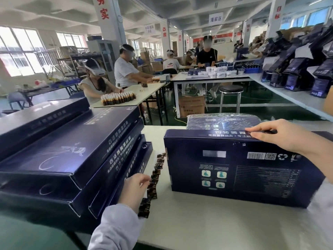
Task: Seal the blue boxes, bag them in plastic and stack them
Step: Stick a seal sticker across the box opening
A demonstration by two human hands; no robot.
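Sealing | our left hand (135, 188) pinches sticker strip (153, 181) at 8 o'clock; right hand (275, 136) flat on blue box (234, 168) flap at 2 | next, likely: we tab the seam

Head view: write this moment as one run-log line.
sealing | left hand pinches dark glossy sticker strip | right hand presses far edge of flat dark-blue cardboard box

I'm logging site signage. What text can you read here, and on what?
"实": near pillar.
"灌装区": hanging sign.
"目标": right pillar.
"态度": far pillar.
"来自苗疆远古": top edge of the blue box; its fine print is too small to read.
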